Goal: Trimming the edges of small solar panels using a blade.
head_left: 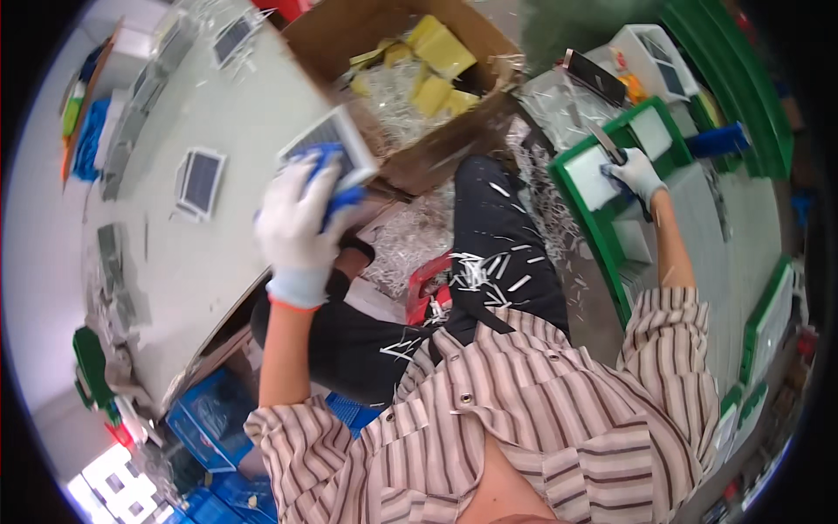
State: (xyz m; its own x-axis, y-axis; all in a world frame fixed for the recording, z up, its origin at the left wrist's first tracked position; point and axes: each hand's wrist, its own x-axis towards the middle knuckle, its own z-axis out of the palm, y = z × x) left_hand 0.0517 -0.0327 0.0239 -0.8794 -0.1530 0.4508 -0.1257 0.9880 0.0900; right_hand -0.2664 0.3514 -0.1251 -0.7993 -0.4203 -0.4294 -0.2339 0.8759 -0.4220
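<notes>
My left hand [301, 210], in a white glove with blue about the fingers, is closed on a white-framed panel [353, 144] with a dark striped face. Motion smears the hand and panel beside the cardboard box. At the right, my gloved right hand [639, 176] grips a knife [606, 141] by its dark handle, the blade pointing up and left. That hand is over a green tray [611, 262] that holds white pieces [589, 175]. On the table at the left lies another white-framed panel [201, 182].
An open cardboard box [454, 157] ahead holds yellow blocks [441, 48] and white shavings. A phone-like dark slab [595, 77] lies beyond the tray. White strips litter my dark trousers [506, 236]. A red object [428, 288] is between my legs, and a blue crate [209, 424] stands lower left.
</notes>
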